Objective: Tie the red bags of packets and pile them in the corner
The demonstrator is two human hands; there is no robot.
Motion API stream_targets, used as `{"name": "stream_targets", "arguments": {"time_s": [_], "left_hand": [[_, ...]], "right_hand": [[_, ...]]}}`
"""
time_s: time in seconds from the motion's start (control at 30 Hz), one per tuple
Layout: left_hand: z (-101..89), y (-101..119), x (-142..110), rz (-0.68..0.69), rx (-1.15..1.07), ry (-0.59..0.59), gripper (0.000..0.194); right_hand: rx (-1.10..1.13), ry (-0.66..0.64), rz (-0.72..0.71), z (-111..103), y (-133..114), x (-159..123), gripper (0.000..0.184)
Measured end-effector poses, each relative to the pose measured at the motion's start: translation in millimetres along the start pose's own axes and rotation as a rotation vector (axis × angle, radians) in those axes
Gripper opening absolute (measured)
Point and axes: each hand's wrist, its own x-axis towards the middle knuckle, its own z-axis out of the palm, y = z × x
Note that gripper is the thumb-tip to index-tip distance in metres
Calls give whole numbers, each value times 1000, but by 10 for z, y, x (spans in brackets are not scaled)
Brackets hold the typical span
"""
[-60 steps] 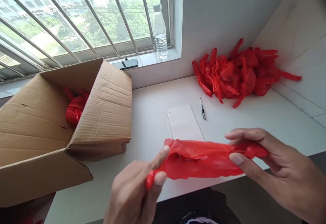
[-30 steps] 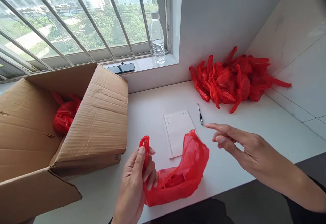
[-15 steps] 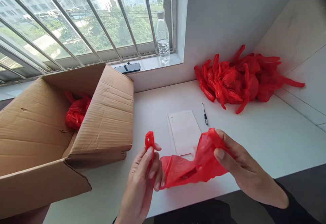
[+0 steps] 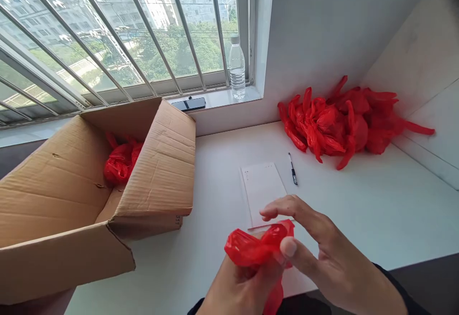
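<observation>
A thin red plastic bag is bunched and looped around my left hand, whose fingers are closed on it and partly covered by the film. One end of the bag hangs down below that hand. My right hand is just to the right, its thumb and forefinger spread apart on either side of the bag's upper part. The right thumb is close to the film; whether it touches cannot be made out. Behind the hands lies a white notepad, with a black-and-clear pen to its right.
An open cardboard box at left contains red bundled bags. A heap of red bags lies against the back wall at right. On the windowsill are a water bottle and a phone.
The bag, stretched between both hands before, is now gathered around my left hand, which moved right and lower. My right hand has let go and opened. The view has shifted slightly.
</observation>
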Motion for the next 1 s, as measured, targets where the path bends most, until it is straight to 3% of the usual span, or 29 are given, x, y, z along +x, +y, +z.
{"name": "stream_targets", "arguments": {"time_s": [0.13, 0.27, 0.37, 0.43, 0.53, 0.57, 0.63, 0.77, 0.87, 0.93, 1.0], "left_hand": [[-92, 23, 50, -130, -108, -24, 47], [-191, -52, 146, -235, -258, 1, 40], [-251, -56, 194, -202, -333, -19, 32], [-284, -29, 202, -148, -311, -72, 31], [-335, 10, 202, -95, -266, -184, 28], [-355, 11, 204, -83, -258, -216, 26], [-401, -12, 209, -41, -201, -247, 23], [-488, -163, 225, 160, 230, -128, 30], [-520, -330, 267, 503, 561, 1, 31], [-531, -440, 310, 735, 654, 66, 28], [-543, -534, 348, 865, 665, 103, 28]], "right_hand": [[10, 2, 65, -24, 53, -8, 11], [20, 54, 34, 31, 72, -47, 10], [-52, -34, -18, 89, 136, -103, 14], [-102, -96, -29, 127, 225, -119, 32], [-126, -181, -45, 183, 405, -79, 94], [-124, -205, -36, 202, 461, -54, 105], [-111, -216, 5, 235, 544, -5, 98], [-37, -168, 110, 270, 558, 41, 58], [73, -203, 219, 272, 527, 33, 54], [195, -216, 279, 272, 537, 29, 49], [321, -207, 335, 275, 575, 36, 44]]}}
